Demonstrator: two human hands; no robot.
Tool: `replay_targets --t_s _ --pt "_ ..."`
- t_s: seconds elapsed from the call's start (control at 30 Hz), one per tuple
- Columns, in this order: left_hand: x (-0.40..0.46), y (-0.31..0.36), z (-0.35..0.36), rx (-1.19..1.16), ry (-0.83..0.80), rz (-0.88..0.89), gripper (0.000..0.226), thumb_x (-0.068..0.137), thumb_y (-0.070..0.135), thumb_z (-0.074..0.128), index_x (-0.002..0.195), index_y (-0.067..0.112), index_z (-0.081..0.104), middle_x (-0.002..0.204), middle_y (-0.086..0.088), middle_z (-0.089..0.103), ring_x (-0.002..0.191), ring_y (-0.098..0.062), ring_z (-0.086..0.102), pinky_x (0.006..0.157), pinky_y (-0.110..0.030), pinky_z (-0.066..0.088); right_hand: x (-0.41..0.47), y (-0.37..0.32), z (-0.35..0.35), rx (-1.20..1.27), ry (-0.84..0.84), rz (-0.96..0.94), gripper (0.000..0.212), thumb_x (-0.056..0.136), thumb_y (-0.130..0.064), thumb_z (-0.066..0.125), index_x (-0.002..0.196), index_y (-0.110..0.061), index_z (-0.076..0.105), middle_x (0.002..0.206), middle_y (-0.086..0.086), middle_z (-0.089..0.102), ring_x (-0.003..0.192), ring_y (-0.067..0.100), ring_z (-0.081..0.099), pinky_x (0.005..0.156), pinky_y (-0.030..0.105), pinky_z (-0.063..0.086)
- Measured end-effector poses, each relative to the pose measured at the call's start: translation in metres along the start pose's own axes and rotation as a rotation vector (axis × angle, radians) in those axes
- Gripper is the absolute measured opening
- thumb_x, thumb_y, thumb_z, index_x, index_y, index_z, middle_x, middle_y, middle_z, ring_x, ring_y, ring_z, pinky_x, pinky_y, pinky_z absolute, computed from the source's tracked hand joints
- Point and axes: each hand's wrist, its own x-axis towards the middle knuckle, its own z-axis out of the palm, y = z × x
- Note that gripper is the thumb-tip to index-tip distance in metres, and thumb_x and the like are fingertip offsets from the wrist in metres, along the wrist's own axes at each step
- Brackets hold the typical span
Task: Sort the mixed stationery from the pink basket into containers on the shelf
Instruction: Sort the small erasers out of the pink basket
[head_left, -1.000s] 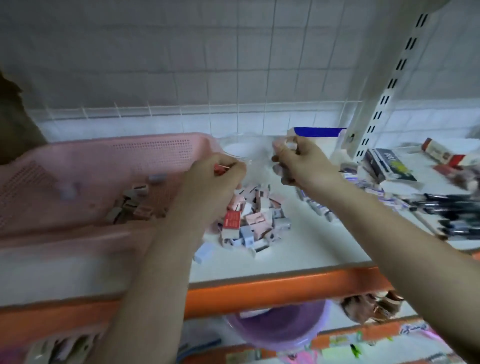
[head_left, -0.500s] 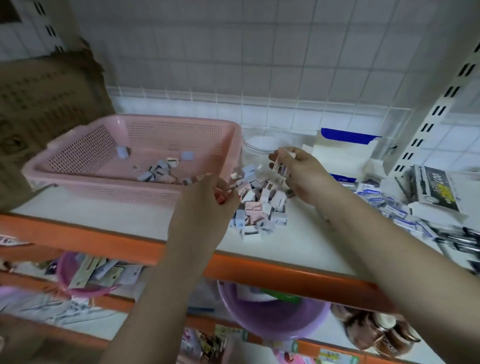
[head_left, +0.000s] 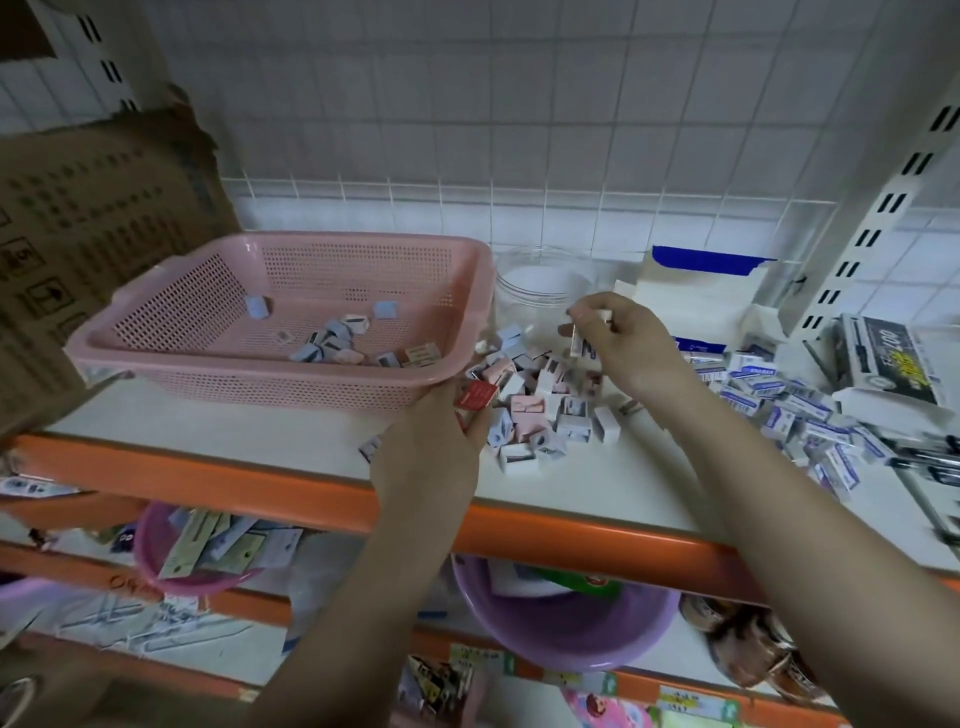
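Observation:
The pink basket (head_left: 218, 306) stands on the white shelf with several small blue and beige sharpeners left in it. Right of it lies a pile of small sharpeners (head_left: 540, 410) in pink, white and blue. My left hand (head_left: 436, 447) grips a small red box (head_left: 475, 396) at the basket's front right corner. My right hand (head_left: 618, 343) pinches a few small white pieces (head_left: 584, 332) above the pile, just in front of a clear round container (head_left: 540, 280).
A white and blue open carton (head_left: 696, 291) stands behind the right hand. Several blue-white eraser boxes (head_left: 779, 400), a pen box and black pens lie at the right. A cardboard box (head_left: 98, 228) is at the left. Purple and pink bowls sit on the lower shelf.
The view has pulled back and down, showing the whole basket. My left hand has dropped from the container's rim to the basket's front corner. My right hand stays by the container.

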Motion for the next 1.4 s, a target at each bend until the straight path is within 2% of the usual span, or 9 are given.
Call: replay_targets --t_s 0.13,0.3,0.47,0.7,0.77,0.9,0.97,1.27,1.4 --pt "-0.004 -0.003 0.004 -0.019 0.09 0.103 0.036 0.091 0.046 0.051 0.126 0.04 0.05 0.113 0.007 0.062 0.098 -0.021 0.06 0.071 -0.03 0.043 0.019 0.01 -0.026 -0.514 0.119 0.03 0.031 0.1 -0.03 0.041 0.116 -0.007 0.054 0.104 0.013 0.065 0.093 0.029 0.057 0.07 0.03 0.04" --pt "-0.009 0.009 0.012 -0.177 0.185 0.303 0.038 0.088 0.039 0.06 0.125 0.036 0.057 0.119 0.009 0.064 0.104 -0.018 0.061 0.079 -0.033 0.051 0.013 0.037 -0.077 -0.706 0.186 0.235 0.024 0.094 -0.015 0.05 0.112 -0.003 0.06 0.109 0.019 0.063 0.093 0.034 0.057 0.071 0.03 0.04" --pt "0.005 0.031 0.023 -0.365 0.091 0.416 0.037 0.08 0.032 0.072 0.116 0.027 0.065 0.105 0.006 0.07 0.094 -0.015 0.065 0.079 -0.037 0.053 -0.021 0.041 -0.074 -0.603 0.324 0.044 0.03 0.093 -0.021 0.055 0.121 -0.013 0.059 0.115 0.009 0.064 0.105 0.024 0.058 0.078 0.026 0.04" --pt "0.006 0.069 0.039 -0.65 -0.187 0.568 0.036 0.074 0.023 0.079 0.107 0.027 0.066 0.087 0.027 0.063 0.079 0.016 0.057 0.068 -0.003 0.041 -0.071 0.02 -0.051 0.265 0.159 0.056 0.01 0.092 -0.022 0.059 0.092 -0.016 0.067 0.076 0.021 0.065 0.066 0.026 0.057 0.064 0.036 0.047" --pt "0.005 0.082 0.044 -0.795 -0.294 0.457 0.028 0.077 0.026 0.076 0.102 0.029 0.063 0.087 0.017 0.066 0.076 0.007 0.06 0.063 -0.008 0.042 -0.078 0.03 -0.059 0.404 0.274 0.134 0.009 0.092 -0.019 0.059 0.091 -0.014 0.066 0.069 0.017 0.063 0.057 0.021 0.054 0.053 0.029 0.044" --pt "0.01 0.12 0.054 -1.207 -0.697 -0.239 0.01 0.091 0.017 0.054 0.083 0.012 0.058 0.073 -0.004 0.061 0.062 -0.012 0.056 0.053 -0.023 0.042 -0.098 0.053 -0.097 0.637 0.579 0.322 0.015 0.096 -0.016 0.05 0.088 -0.016 0.063 0.06 0.001 0.06 0.047 0.013 0.053 0.044 0.021 0.038" --pt "0.005 0.15 0.06 -1.268 -0.83 -0.305 0.013 0.092 0.006 0.048 0.081 0.009 0.054 0.071 -0.009 0.057 0.062 -0.017 0.054 0.057 -0.025 0.043 -0.112 0.067 -0.127 0.599 0.656 0.332 0.016 0.097 -0.014 0.049 0.088 -0.017 0.062 0.061 -0.002 0.059 0.049 0.012 0.053 0.044 0.022 0.041" --pt "-0.075 0.347 0.156 -0.891 -0.863 0.494 0.037 0.091 0.012 0.059 0.124 0.021 0.043 0.106 -0.006 0.054 0.078 -0.026 0.062 0.086 -0.047 0.054 -0.157 0.15 -0.336 -0.103 0.975 0.268 0.013 0.09 -0.028 0.06 0.099 -0.019 0.063 0.076 0.002 0.065 0.058 0.014 0.052 0.06 0.027 0.046" --pt "-0.101 0.43 0.208 -0.662 -0.694 0.777 0.04 0.093 0.014 0.055 0.131 0.017 0.044 0.111 -0.003 0.053 0.08 -0.019 0.055 0.07 -0.025 0.048 -0.138 0.184 -0.42 -0.39 0.862 0.316 0.014 0.091 -0.023 0.057 0.097 -0.013 0.065 0.076 0.011 0.062 0.052 0.017 0.048 0.043 0.015 0.033"
